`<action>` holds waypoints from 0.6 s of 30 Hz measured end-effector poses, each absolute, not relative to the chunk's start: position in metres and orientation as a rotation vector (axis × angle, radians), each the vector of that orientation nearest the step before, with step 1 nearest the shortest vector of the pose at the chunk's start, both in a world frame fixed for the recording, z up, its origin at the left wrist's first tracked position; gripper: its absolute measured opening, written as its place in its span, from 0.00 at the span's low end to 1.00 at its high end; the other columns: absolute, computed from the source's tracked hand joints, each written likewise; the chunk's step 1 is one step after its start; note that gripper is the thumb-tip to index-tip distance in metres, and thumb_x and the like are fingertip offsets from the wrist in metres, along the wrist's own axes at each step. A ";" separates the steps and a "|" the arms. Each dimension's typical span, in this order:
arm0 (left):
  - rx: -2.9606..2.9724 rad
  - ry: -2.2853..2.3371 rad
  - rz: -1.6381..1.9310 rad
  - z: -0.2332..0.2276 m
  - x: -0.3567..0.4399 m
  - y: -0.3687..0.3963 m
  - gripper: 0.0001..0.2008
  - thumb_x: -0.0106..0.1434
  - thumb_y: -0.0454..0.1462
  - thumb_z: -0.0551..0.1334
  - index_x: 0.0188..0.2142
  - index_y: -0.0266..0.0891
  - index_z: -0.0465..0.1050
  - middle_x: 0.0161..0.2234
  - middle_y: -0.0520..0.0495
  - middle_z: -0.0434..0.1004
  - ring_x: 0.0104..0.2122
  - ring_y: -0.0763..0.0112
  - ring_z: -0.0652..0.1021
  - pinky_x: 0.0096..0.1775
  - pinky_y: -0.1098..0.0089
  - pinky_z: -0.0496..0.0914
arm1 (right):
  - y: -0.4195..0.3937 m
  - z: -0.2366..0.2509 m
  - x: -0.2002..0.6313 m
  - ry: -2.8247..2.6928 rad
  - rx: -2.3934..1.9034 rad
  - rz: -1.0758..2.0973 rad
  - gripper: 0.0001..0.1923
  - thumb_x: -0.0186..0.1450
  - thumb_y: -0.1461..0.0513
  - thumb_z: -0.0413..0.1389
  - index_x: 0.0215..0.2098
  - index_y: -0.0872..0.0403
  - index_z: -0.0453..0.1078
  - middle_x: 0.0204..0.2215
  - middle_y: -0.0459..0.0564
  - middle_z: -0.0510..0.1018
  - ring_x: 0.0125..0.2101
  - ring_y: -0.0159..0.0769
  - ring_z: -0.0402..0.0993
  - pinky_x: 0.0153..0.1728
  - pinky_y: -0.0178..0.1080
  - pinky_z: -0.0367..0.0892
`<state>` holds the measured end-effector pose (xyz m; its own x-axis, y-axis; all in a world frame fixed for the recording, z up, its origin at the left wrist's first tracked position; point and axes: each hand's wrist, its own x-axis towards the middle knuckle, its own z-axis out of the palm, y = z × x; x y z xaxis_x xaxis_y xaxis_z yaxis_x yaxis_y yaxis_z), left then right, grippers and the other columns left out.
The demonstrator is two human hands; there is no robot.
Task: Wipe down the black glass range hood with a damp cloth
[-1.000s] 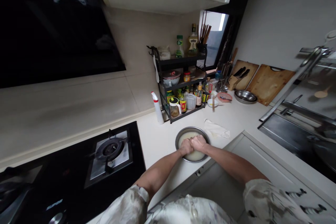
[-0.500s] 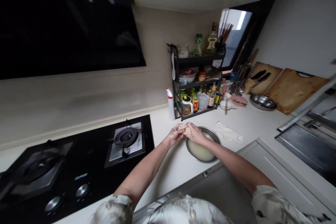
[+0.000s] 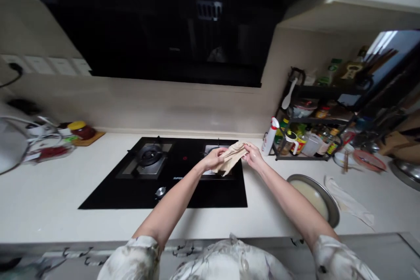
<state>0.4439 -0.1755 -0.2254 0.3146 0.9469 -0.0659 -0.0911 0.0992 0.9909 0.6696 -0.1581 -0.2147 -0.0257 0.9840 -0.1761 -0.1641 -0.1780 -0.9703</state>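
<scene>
I have lifted both hands, left hand (image 3: 213, 157) and right hand (image 3: 254, 154), out of the metal bowl (image 3: 331, 208); they now hold a beige cloth (image 3: 230, 160) left of it, above the stove (image 3: 170, 175).

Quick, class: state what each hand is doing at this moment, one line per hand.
Left hand: closed on one end of the beige cloth, above the stove.
Right hand: closed on the cloth's other end.

The pale countertop (image 3: 49, 201) carries a black gas hob (image 3: 170, 175), a metal bowl (image 3: 333, 210) and a spice rack (image 3: 311, 140).
</scene>
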 end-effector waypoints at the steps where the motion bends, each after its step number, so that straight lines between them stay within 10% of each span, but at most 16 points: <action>1: 1.234 0.991 0.972 -0.226 0.422 -0.174 0.19 0.46 0.28 0.70 0.41 0.35 0.83 0.37 0.46 0.84 0.38 0.66 0.81 0.43 0.72 0.75 | -0.155 -0.210 0.654 -0.991 -1.185 1.429 0.25 0.63 0.48 0.65 0.50 0.53 0.67 0.45 0.52 0.82 0.41 0.34 0.81 0.42 0.34 0.77; 6: 1.231 1.222 1.086 -0.237 0.343 -0.179 0.03 0.58 0.33 0.70 0.33 0.38 0.80 0.33 0.47 0.80 0.40 0.66 0.79 0.46 0.71 0.75 | -0.152 -0.200 0.574 -0.957 -1.150 1.428 0.26 0.65 0.47 0.65 0.52 0.53 0.65 0.45 0.51 0.82 0.42 0.33 0.81 0.44 0.33 0.77; 13: 1.044 0.936 0.934 -0.237 0.335 -0.206 0.26 0.56 0.41 0.82 0.51 0.34 0.81 0.39 0.43 0.85 0.40 0.63 0.82 0.43 0.70 0.76 | -0.184 -0.206 0.489 -1.054 -1.235 1.558 0.33 0.56 0.46 0.73 0.48 0.56 0.69 0.38 0.52 0.81 0.35 0.35 0.80 0.40 0.37 0.79; 18: 0.839 0.971 0.954 -0.233 0.299 -0.201 0.15 0.63 0.40 0.79 0.41 0.30 0.83 0.33 0.44 0.84 0.34 0.65 0.82 0.37 0.73 0.74 | -0.188 -0.185 0.516 -1.186 -1.370 1.480 0.32 0.45 0.57 0.77 0.43 0.60 0.73 0.40 0.56 0.83 0.38 0.40 0.83 0.43 0.39 0.80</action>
<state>0.2989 -0.2007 -0.2333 0.2547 0.9238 -0.2857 -0.2687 0.3514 0.8968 0.5157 -0.1885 -0.1852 -0.1143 0.9579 -0.2635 0.0486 -0.2595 -0.9645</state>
